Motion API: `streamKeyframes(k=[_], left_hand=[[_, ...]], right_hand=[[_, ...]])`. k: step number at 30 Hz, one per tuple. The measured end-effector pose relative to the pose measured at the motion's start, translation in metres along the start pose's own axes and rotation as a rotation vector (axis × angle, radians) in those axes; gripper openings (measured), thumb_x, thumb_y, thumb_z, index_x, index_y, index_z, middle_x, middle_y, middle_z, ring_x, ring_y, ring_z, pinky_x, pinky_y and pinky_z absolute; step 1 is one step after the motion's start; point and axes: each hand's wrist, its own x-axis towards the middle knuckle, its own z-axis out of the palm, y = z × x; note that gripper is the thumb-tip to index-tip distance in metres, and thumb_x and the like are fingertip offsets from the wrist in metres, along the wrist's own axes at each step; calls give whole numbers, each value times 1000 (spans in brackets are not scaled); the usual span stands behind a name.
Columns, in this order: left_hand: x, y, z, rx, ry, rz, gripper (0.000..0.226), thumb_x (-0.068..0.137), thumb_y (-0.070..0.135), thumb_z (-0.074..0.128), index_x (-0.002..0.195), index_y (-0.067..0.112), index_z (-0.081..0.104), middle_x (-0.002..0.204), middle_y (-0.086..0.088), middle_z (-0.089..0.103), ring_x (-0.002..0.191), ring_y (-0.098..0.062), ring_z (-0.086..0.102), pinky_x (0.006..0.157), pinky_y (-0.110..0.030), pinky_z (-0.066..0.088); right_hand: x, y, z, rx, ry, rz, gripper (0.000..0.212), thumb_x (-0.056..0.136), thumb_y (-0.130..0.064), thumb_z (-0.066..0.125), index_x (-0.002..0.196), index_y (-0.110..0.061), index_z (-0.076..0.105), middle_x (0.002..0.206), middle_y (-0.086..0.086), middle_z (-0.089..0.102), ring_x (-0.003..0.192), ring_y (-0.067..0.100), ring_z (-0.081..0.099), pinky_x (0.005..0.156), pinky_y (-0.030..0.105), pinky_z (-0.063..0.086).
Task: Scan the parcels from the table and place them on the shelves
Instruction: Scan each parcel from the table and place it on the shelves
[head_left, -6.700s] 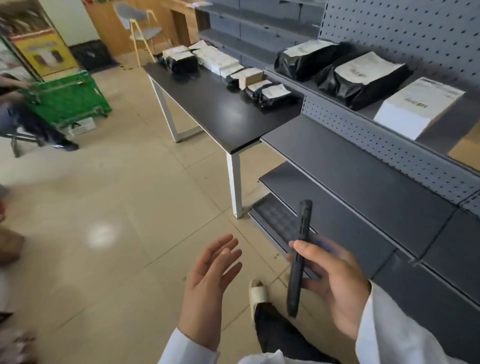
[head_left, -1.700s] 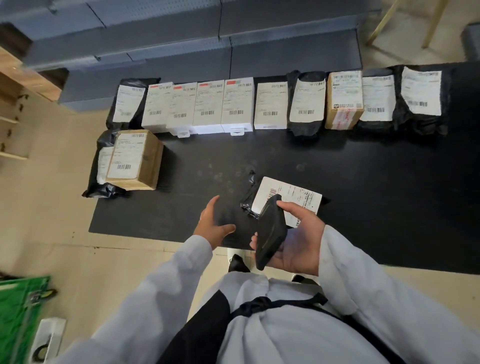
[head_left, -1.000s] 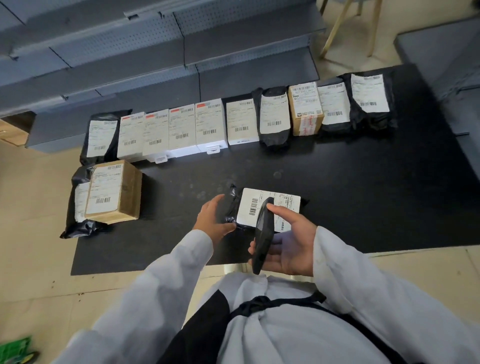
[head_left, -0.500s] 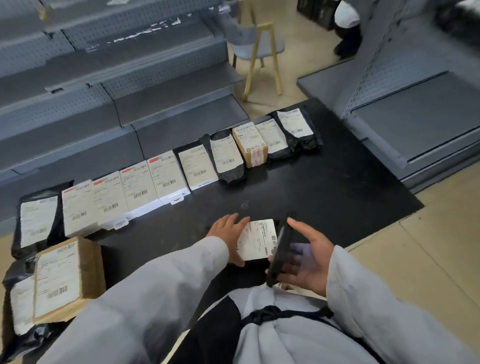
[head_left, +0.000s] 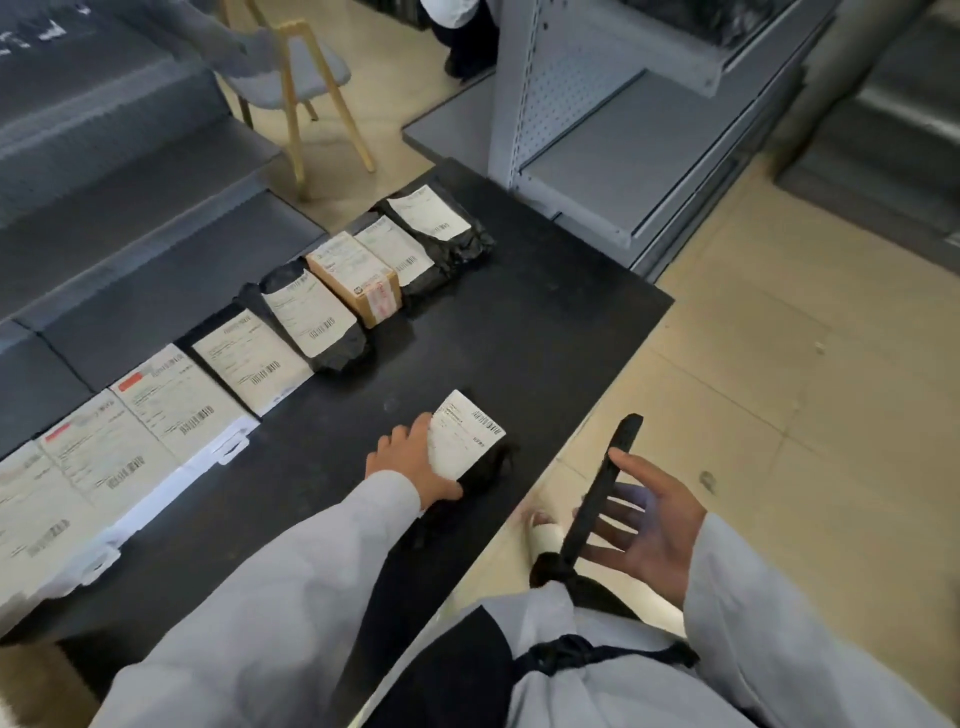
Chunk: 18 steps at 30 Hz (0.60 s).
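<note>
My left hand (head_left: 415, 462) grips the black bag parcel (head_left: 465, 444) near the front edge of the black desk (head_left: 545, 332), fingers curled over its left side, thumb at the near end; white label with barcode faces up. The parcel lies on the desk, apart from the row further back. My right hand (head_left: 644, 525) holds the black scanner (head_left: 597, 499) off the desk edge, above the floor, thumb on its top edge and fingers spread behind it, device seen edge-on so I cannot tell what the screen shows. The back row runs along the far edge of the desk: black bag with label (head_left: 431, 218) at the far right end, another black bag (head_left: 397, 249) beside it, brown carton (head_left: 356, 275) with red tape, a black bag (head_left: 311, 317), then flat white parcels (head_left: 176, 400) touching side by side towards the left, blurred there. Grey shelves (head_left: 623, 156) stand just past the right end of the desk, lower board bare, something dark on the upper one, blurred. A wooden-legged chair (head_left: 306, 78) stands behind the desk. White sleeves on both arms.
</note>
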Motion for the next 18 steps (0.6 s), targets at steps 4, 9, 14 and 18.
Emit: streamKeyframes(k=[4,9,14,18], left_hand=[[-2,33,-15,-273,-26,119,109,50,57,81,142,35,26,133,0,47,125,-28,45,102,-50,44],[-24,85,-29,-582,-68,232,98,49,53,82,131,49,28,129,11,46,122,-19,47,100,-49,48],[-31,131,-37,-695,-50,264,101,52,44,86,135,45,29,128,10,43,117,-15,50,98,-36,46],[-25,171,-51,-660,-44,306,94,60,37,87,134,44,29,124,11,40,112,-10,49,89,-28,43]], right_hand=[[-1,-3,-6,-45,55,-146,47,82,-29,76,122,-7,62,111,17,62,96,36,63,82,51,59],[7,-21,-3,-130,51,-303,52,79,-21,82,126,-11,62,119,13,67,106,36,64,86,52,60],[17,-50,-17,-78,26,-386,48,75,-15,85,119,-12,65,113,14,71,104,35,69,80,49,62],[27,-84,-41,-39,-2,-426,50,74,-16,85,121,-14,66,108,11,74,101,32,71,82,51,62]])
